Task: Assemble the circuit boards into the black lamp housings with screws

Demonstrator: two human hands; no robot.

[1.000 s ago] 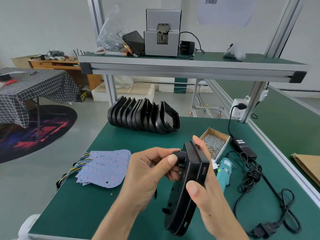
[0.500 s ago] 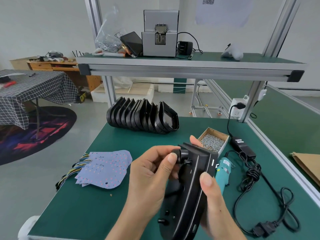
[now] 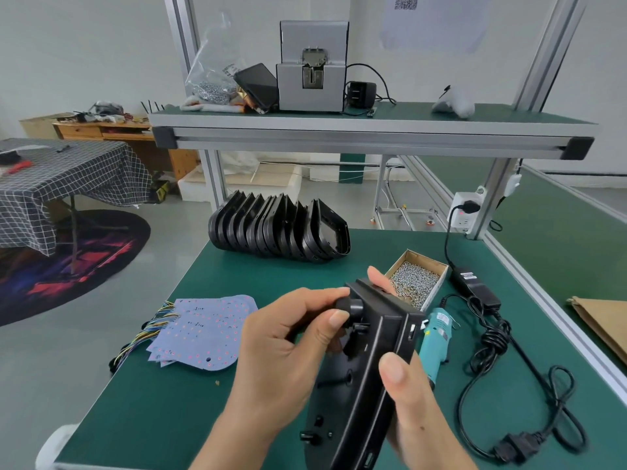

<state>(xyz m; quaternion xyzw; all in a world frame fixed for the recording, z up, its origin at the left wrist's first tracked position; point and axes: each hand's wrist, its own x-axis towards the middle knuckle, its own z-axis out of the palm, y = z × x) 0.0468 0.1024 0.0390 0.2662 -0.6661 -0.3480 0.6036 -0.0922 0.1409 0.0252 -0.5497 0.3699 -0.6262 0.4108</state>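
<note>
Housing (image 3: 369, 361) held before screwdriver (image 3: 436, 337), screw box (image 3: 415, 283).

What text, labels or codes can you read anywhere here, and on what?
None is readable.
QR code sheet on wall: cut off, blurred.
Power adapter label: too small.
Teal screwdriver label: blurred.
Circuit boards markings: too small.
</note>
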